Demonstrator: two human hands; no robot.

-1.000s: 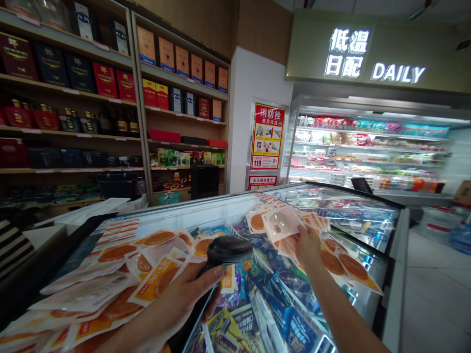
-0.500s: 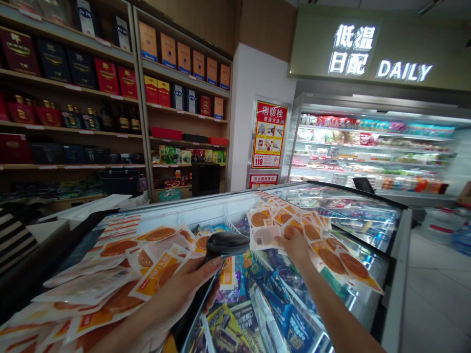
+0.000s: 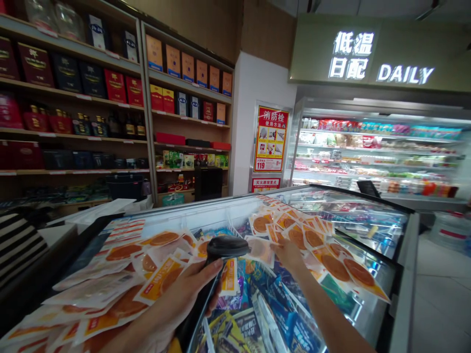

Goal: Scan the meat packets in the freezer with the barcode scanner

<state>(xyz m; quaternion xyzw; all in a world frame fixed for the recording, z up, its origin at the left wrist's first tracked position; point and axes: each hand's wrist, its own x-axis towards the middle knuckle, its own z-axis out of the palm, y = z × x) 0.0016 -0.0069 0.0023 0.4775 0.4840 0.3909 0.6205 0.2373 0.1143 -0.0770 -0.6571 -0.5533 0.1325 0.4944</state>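
head view: my left hand [image 3: 184,299] is clenched around the black handheld barcode scanner [image 3: 221,260], thumb along its neck, its rounded head raised over the near middle of the glass-topped chest freezer [image 3: 403,255]. my right hand [image 3: 289,255] reaches out over the freezer's middle and pinches a flat clear plastic packet with a round orange-brown slice inside [image 3: 259,247], held just right of the scanner's head. beyond that hand, a spread of the same orange-labelled packets [image 3: 316,240] lies on the freezer's right-hand glass. a bigger heap of such packets [image 3: 117,274] covers the freezer's left end, under my left wrist. blue and purple wrapped goods [image 3: 272,304] show through the freezer's glass below both arms. behind the freezer stand wooden shelves of boxed bottles [image 3: 110,88], a red notice poster [image 3: 271,139] and a lit open cooler [image 3: 375,152].
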